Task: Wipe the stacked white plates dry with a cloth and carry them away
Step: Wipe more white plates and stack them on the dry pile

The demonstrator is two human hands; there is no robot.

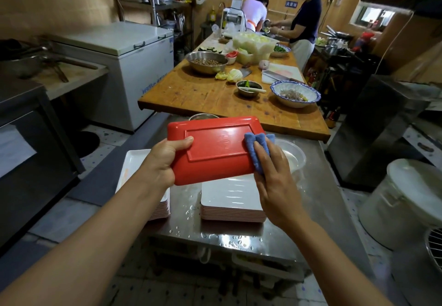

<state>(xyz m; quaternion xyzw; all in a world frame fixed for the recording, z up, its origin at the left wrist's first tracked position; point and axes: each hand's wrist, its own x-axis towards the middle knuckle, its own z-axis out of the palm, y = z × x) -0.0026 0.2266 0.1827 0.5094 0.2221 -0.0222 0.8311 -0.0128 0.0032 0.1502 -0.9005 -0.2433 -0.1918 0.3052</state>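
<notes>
Two stacks of rectangular plates sit on the wet steel table (239, 238). The left stack (134, 164) is half hidden behind the left forearm, and the right stack (233, 200) lies just below the raised plate; both show white tops and pink edges, too many and too thin to count. One freezer (134, 66) stands at the left, its blue lettering too blurred to read. The left hand (165, 159) grips the left edge of a single red plate (215, 147), held underside up above the stacks, thumb curled onto its base. A faint embossed mark at its centre is illegible. The right hand (272, 171) presses one folded blue cloth (257, 147) against the plate's right end, fingers bent over it. Beyond, one wooden table (203, 95) carries bowls and vegetables. Two people work at the far end. The wall signs there are unreadable.
</notes>
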